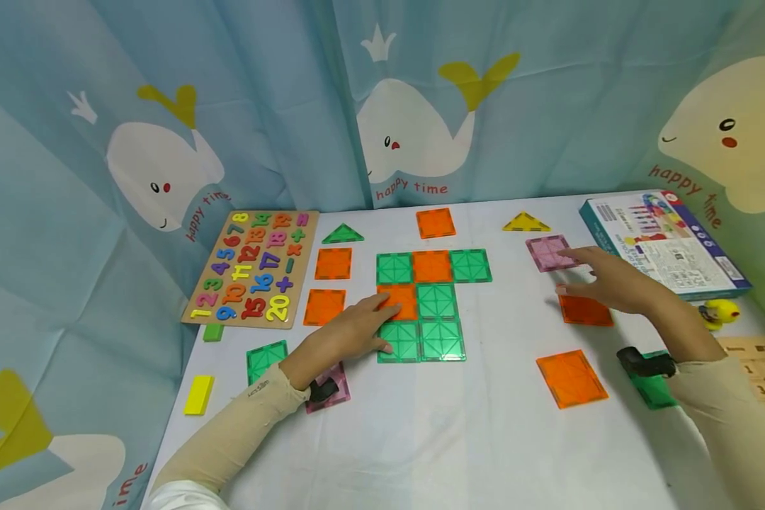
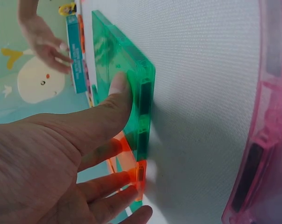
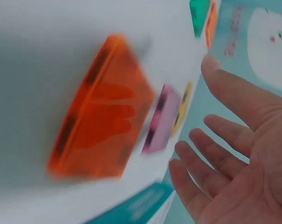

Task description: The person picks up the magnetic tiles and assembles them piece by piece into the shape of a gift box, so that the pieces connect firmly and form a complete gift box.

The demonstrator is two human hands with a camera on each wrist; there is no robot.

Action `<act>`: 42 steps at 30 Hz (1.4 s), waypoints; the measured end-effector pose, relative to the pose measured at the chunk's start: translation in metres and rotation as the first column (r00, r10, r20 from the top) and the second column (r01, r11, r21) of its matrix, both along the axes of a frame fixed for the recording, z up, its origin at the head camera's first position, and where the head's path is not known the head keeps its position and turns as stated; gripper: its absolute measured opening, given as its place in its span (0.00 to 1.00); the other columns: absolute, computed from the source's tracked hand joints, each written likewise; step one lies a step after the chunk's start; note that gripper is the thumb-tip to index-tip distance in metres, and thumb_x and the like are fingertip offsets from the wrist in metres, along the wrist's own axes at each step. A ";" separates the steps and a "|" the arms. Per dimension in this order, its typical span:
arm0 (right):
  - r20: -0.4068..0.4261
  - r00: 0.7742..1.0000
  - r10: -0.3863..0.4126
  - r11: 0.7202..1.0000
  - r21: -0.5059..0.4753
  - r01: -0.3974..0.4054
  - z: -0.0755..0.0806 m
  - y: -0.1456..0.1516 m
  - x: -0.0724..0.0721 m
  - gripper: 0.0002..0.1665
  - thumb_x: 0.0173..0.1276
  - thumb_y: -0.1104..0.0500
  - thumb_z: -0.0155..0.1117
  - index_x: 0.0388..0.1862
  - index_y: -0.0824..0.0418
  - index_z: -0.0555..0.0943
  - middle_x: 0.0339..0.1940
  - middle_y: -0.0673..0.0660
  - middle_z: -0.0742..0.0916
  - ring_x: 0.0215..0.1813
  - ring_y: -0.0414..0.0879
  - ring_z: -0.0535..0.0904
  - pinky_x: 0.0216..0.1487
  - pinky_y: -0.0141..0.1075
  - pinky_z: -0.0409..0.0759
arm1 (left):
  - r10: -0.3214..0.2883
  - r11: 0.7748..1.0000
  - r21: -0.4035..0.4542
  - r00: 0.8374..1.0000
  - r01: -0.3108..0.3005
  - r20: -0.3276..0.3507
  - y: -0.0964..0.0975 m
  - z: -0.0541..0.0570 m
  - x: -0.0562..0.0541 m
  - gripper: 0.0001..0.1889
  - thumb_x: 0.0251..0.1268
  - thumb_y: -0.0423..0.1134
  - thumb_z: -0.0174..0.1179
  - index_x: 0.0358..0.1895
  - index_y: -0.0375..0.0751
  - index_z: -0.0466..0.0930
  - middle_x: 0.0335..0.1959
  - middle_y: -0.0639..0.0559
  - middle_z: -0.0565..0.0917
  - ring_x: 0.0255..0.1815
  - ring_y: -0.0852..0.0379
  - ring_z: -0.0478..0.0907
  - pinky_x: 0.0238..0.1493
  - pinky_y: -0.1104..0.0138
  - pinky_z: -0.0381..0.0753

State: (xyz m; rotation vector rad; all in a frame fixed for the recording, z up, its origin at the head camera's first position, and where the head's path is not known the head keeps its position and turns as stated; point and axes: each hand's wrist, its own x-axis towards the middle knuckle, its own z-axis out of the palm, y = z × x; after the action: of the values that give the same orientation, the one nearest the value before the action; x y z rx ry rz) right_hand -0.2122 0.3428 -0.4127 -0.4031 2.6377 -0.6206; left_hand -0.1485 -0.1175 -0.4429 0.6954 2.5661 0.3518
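Several green and orange magnetic tiles lie edge to edge mid-table in the head view. My left hand (image 1: 355,329) rests on this group, its fingers on an orange tile (image 1: 408,301) and its thumb on a green tile (image 1: 398,343). In the left wrist view, the thumb presses the face of that green tile (image 2: 115,56) and the fingers are spread loosely. My right hand (image 1: 615,280) hovers with spread fingers, nothing in it, beside a pink tile (image 1: 547,252) and above an orange tile (image 1: 586,313). In the right wrist view, this orange tile (image 3: 108,116) is blurred.
A number board (image 1: 248,269) lies at the back left, a boxed set (image 1: 669,248) at the back right with a yellow duck toy (image 1: 719,312) by it. Loose tiles surround the group, among them a large orange square (image 1: 571,379) and a yellow triangle (image 1: 526,222).
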 end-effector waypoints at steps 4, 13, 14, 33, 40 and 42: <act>0.091 0.996 -0.024 1.000 0.016 0.022 -0.007 0.030 0.016 0.53 0.73 0.50 0.72 0.84 0.70 0.55 0.76 0.82 0.62 0.71 0.82 0.60 0.64 0.80 0.65 | -0.007 1.000 0.000 1.000 0.007 -0.004 0.000 -0.001 0.000 0.45 0.70 0.54 0.67 0.85 0.50 0.57 0.87 0.42 0.52 0.86 0.42 0.54 0.82 0.47 0.61; 0.070 0.997 -0.037 0.998 0.053 0.034 -0.028 0.048 0.034 0.52 0.68 0.46 0.76 0.79 0.70 0.64 0.72 0.82 0.62 0.65 0.80 0.63 0.64 0.80 0.65 | -0.005 1.000 0.003 1.000 0.005 -0.001 -0.001 -0.002 0.000 0.45 0.70 0.55 0.67 0.86 0.51 0.57 0.87 0.43 0.52 0.86 0.42 0.53 0.82 0.48 0.61; 0.057 0.998 -0.035 0.998 0.051 0.032 -0.029 0.048 0.034 0.50 0.69 0.46 0.76 0.78 0.70 0.64 0.72 0.82 0.62 0.65 0.80 0.63 0.64 0.80 0.65 | -0.008 1.000 0.004 1.000 0.008 -0.002 -0.001 -0.002 0.000 0.45 0.70 0.55 0.67 0.86 0.51 0.57 0.87 0.43 0.51 0.86 0.42 0.53 0.82 0.48 0.61; -0.096 0.988 0.121 0.990 0.090 -0.112 -0.034 -0.053 0.036 0.46 0.65 0.47 0.80 0.75 0.65 0.74 0.68 0.76 0.73 0.63 0.72 0.70 0.61 0.71 0.77 | -0.012 1.000 0.003 1.000 0.012 -0.014 -0.002 -0.004 -0.001 0.44 0.70 0.55 0.67 0.85 0.51 0.58 0.88 0.43 0.51 0.86 0.42 0.54 0.83 0.48 0.61; -0.195 0.966 0.172 0.981 0.124 -0.149 -0.036 -0.100 0.028 0.42 0.63 0.49 0.82 0.69 0.68 0.77 0.65 0.74 0.77 0.63 0.71 0.73 0.63 0.69 0.76 | -0.012 1.000 0.007 1.000 0.012 -0.017 -0.002 -0.004 -0.001 0.45 0.70 0.54 0.67 0.85 0.50 0.58 0.88 0.43 0.51 0.86 0.43 0.53 0.83 0.49 0.60; -0.219 0.960 0.174 0.982 0.106 -0.154 -0.037 -0.110 0.026 0.40 0.64 0.51 0.82 0.68 0.68 0.78 0.65 0.74 0.77 0.64 0.71 0.72 0.63 0.67 0.76 | -0.010 1.000 0.012 1.000 0.010 -0.012 -0.002 -0.004 -0.001 0.45 0.70 0.54 0.67 0.85 0.50 0.58 0.88 0.44 0.50 0.87 0.43 0.52 0.83 0.49 0.60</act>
State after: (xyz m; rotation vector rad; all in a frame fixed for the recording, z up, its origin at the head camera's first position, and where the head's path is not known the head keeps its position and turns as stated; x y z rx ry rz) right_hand -0.1863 0.2328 -0.4501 -0.6967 2.7960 -0.4256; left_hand -0.1493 -0.1192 -0.4468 0.7161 2.5732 0.3611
